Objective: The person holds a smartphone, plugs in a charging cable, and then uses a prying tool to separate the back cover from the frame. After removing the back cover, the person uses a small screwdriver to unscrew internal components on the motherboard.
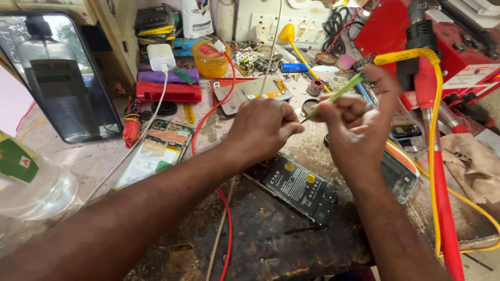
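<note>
Cluttered repair bench point(291, 234) is being worked over. Green tool point(336, 95) is being pinched shut in the right hand point(354, 130), tip angled toward the closed left hand point(263, 127); whatever that holds can't be told. Opened phone point(297, 187) is lying just below both grips.

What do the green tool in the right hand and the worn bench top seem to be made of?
Green tool: probably plastic, a smooth, evenly coloured thin shaft; its tip is hidden between the hands. The right hand holds it near the left hand.
Bench top: possibly wood under a dark, scorched-looking, cracked and flaking surface; hard to tell.
</note>
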